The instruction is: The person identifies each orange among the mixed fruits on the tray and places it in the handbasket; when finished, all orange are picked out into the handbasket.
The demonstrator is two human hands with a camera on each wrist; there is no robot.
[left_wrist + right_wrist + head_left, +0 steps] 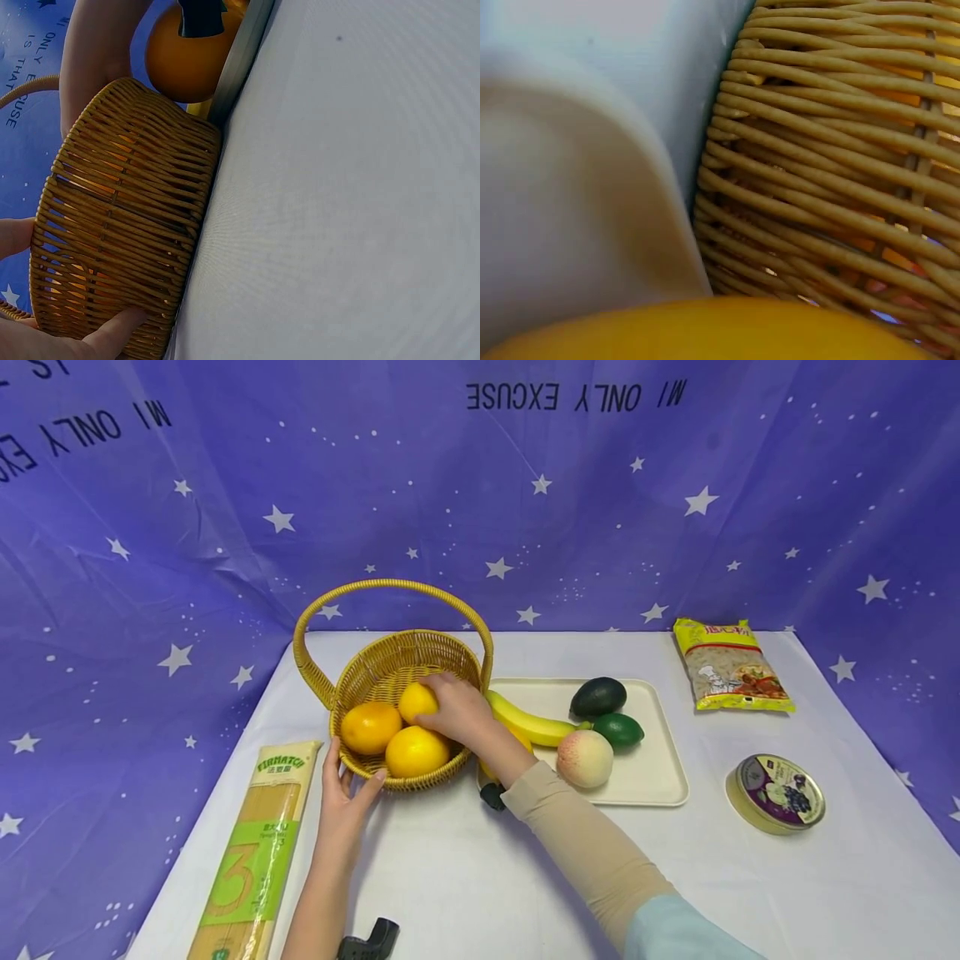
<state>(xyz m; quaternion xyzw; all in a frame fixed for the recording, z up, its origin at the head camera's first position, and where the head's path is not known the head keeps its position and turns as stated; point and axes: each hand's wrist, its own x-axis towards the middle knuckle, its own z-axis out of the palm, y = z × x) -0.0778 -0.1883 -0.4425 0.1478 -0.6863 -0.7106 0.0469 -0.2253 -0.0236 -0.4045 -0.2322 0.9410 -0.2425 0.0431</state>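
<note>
A round wicker basket [416,783] with a tall arched handle stands at the left of the table. My left hand [341,814] holds its near left side, thumb at the front and fingers along the outer wall. Inside the basket, my right hand [459,710] grips a small round yellow-orange fruit [417,702]. An orange mango-like fruit [371,727] and a yellow lemon-like fruit [417,752] lie in there too. Right of the basket, a cream tray [652,785] bears a banana [536,727], a peach [585,758] and an orange fruit [184,60] partly hidden by my right arm.
Also on the tray are a dark avocado [598,697] and a green lime-like fruit [618,731]. A spaghetti pack [255,852] lies at the left edge. At the right are a yellow food bag [735,667] and a round tin [776,793]. A starred purple cloth [450,527] hangs behind.
</note>
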